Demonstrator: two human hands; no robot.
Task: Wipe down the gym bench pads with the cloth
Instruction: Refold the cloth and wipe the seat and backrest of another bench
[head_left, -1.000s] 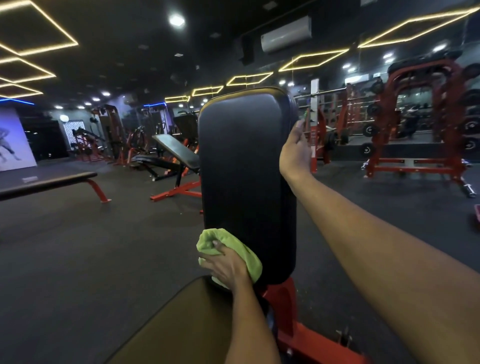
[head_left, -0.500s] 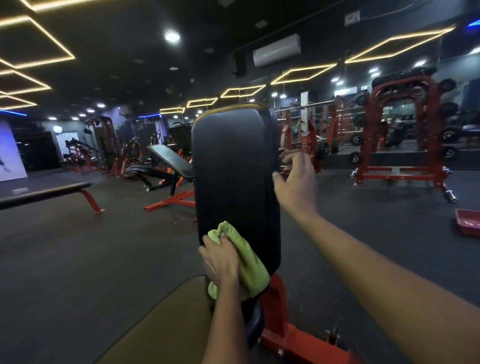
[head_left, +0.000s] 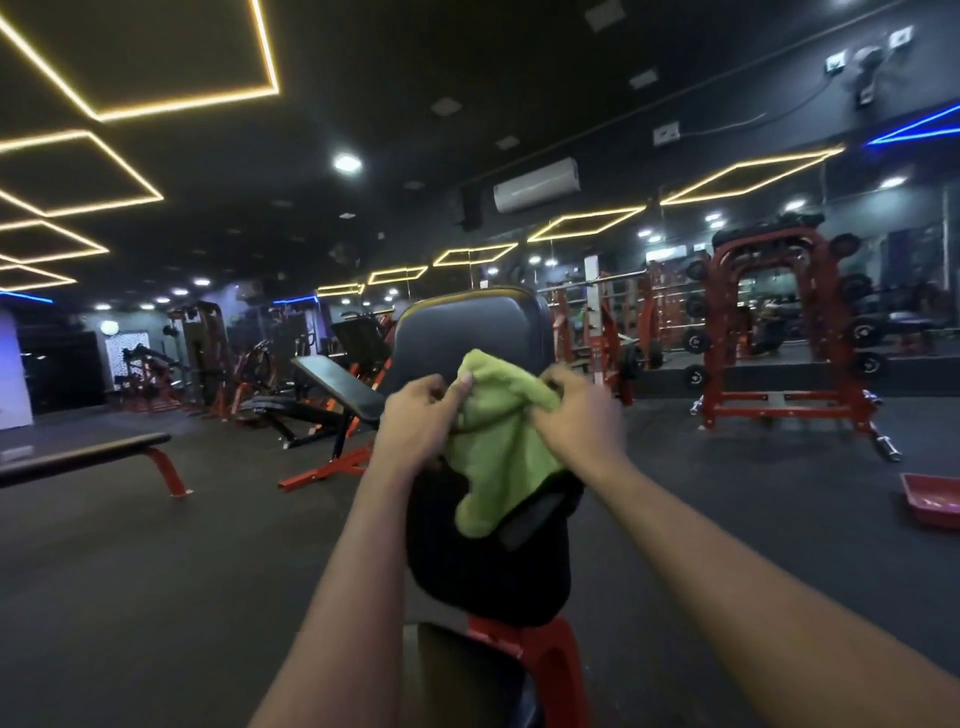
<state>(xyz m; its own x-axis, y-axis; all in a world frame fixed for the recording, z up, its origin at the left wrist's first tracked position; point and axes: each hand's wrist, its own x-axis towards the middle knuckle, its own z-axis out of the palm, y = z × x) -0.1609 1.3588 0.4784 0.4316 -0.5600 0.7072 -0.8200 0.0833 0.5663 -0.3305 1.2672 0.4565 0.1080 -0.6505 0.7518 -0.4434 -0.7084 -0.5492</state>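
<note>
**Desk:** What is in the frame?

**Photographer:** A person in a dim gym, 2 bare arms out, with the green cloth (head_left: 496, 447) held up between them. The left hand (head_left: 421, 423) pinches the cloth's upper left edge between thumb and fingers. The right hand (head_left: 579, 421) has its fingers curled into the upper right edge. Each grip is closed on the cloth, and the rest hangs loose below.

**Desk:** And the pad?

**Photographer:** The black back pad (head_left: 467, 332) stands upright directly behind the cloth, long axis top to bottom, above its red frame (head_left: 540, 660). I cannot tell whether the cloth touches the pad.

**Desk:** So what does the next wipe turn on?

**Photographer:** As I read it, the pad lies straight ahead of both hands, with neither clearly nearer. The cloth would need pressing forward, then strokes along that upright length. The seat pad (head_left: 457, 680) sits low, close to the body.
</note>
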